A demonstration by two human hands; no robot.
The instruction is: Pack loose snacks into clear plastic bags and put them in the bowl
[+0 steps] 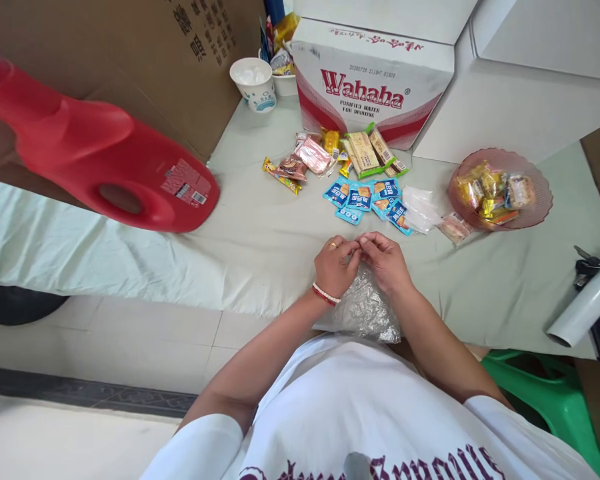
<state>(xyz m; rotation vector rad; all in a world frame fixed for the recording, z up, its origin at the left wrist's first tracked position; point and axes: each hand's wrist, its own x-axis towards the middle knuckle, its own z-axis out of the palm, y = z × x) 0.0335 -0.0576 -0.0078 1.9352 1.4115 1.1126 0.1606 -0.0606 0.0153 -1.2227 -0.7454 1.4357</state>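
Note:
A crinkled clear plastic bag (367, 307) lies at the table's front edge, against my white shirt. My left hand (336, 265), with a ring and bead bracelets, pinches at the bag's top. Meeting it there, my right hand (384, 261) has its thumb and fingertips pressed together on the same spot. Just beyond my hands are several small blue snack packets (359, 197) and some flat clear plastic sleeves (419, 208). A pink-and-clear packet (455, 228) rests beside those sleeves. Fingers cover the exact part of the bag that is gripped.
Behind are wrapped snacks (314, 155), green-edged cracker packs (364, 153) and a Wahaba-style water carton (365, 87). A pink bowl (540, 200) of snacks stands right, a white roll (585, 303) nearer. Left are a red jug (100, 160) and paper cup (260, 97). A green stool (560, 400) is below.

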